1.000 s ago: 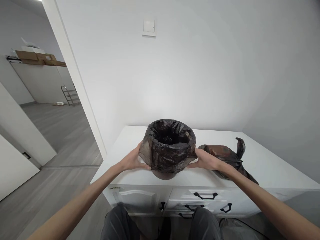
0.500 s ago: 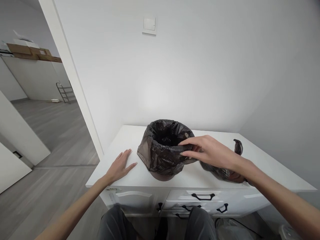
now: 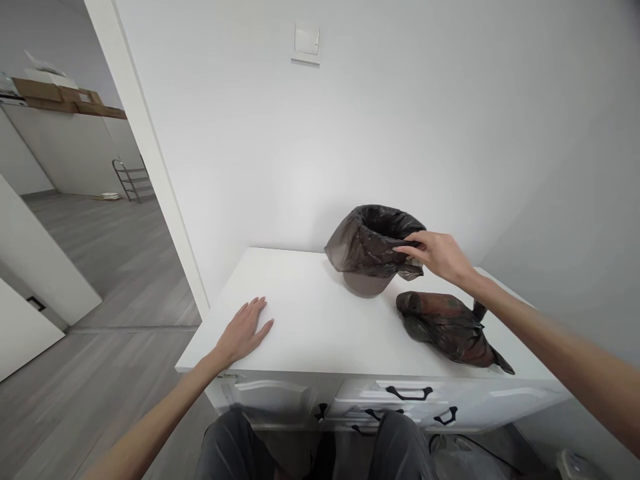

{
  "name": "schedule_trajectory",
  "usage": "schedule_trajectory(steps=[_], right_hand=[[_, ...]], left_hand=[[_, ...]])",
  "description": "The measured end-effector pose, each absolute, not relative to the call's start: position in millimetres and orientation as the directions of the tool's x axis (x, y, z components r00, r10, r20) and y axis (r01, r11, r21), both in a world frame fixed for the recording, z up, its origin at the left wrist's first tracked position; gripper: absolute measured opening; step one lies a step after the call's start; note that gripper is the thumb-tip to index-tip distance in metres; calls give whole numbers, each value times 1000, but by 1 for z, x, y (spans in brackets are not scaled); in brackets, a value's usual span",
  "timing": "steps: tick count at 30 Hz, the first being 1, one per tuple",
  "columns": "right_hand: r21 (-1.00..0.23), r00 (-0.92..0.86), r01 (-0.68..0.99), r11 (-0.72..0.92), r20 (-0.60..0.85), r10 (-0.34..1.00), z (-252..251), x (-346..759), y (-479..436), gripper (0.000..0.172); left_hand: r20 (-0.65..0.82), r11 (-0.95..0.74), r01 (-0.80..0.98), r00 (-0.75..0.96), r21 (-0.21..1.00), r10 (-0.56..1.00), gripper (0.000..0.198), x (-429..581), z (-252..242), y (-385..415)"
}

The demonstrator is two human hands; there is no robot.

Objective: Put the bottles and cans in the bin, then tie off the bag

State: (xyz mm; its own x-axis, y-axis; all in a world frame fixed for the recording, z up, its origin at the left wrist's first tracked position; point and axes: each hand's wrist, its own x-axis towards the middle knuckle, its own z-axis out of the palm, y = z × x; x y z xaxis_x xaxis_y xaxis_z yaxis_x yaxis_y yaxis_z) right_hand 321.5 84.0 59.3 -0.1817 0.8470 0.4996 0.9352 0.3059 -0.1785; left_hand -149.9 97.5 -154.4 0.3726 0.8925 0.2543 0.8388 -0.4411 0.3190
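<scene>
A round bin (image 3: 367,285) lined with a black plastic bag (image 3: 373,250) is at the back of the white cabinet top (image 3: 310,320), near the wall. The bag is folded over the rim and its inside looks dark. My right hand (image 3: 433,253) pinches the bag-covered rim on the right side. Flat on the cabinet top at the left lies my left hand (image 3: 245,331), fingers spread, holding nothing. Nearer the front right lies a filled black bag (image 3: 450,327) with a twisted end; reddish and dark contents show through it.
Behind the cabinet is a white wall with a switch (image 3: 307,41). Black drawer handles (image 3: 409,393) stick out at the front, above my knees. A doorway at the left shows cardboard boxes (image 3: 55,93) and a metal ladder (image 3: 133,181).
The lined bin has moved back and to the right, toward the wall, with my right hand on its rim. The filled bag now shows more fully. My left hand stays in place.
</scene>
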Motion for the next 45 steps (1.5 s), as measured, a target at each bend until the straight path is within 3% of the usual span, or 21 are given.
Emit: schedule_trajectory(steps=[5, 11, 17, 22, 26, 32, 37, 40, 45], right_hand=[[-227, 52, 971, 71, 491, 870, 43, 367, 108, 44], [-303, 192, 951, -67, 404, 894, 23, 412, 117, 47], [-214, 214, 967, -138, 388, 896, 10, 429, 121, 59], [-35, 117, 992, -118, 557, 822, -1, 399, 102, 60], [-79, 38, 997, 25, 707, 706, -42, 356, 72, 57], [-280, -184, 892, 355, 492, 851, -155, 309, 50, 53], [-463, -160, 832, 305, 326, 932, -205, 293, 58, 70], [-457, -117, 859, 229, 260, 958, -212, 291, 66, 77], [-339, -84, 927, 160, 229, 970, -217, 289, 72, 76]], left_hand=[[247, -428, 847, 362, 316, 899, 70, -150, -155, 97], [255, -433, 847, 365, 309, 895, 68, -150, -157, 97], [256, -435, 852, 369, 290, 893, 68, -149, -158, 97], [276, -442, 853, 370, 278, 887, 67, -150, -160, 98], [278, -432, 874, 369, 220, 887, 65, -148, -165, 96], [276, -367, 927, 333, 81, 902, 66, -137, -179, 88], [334, -315, 949, 295, 5, 895, 67, -126, -183, 75], [336, -294, 956, 285, -24, 898, 68, -121, -184, 70], [290, -306, 951, 303, -37, 908, 73, -115, -183, 72]])
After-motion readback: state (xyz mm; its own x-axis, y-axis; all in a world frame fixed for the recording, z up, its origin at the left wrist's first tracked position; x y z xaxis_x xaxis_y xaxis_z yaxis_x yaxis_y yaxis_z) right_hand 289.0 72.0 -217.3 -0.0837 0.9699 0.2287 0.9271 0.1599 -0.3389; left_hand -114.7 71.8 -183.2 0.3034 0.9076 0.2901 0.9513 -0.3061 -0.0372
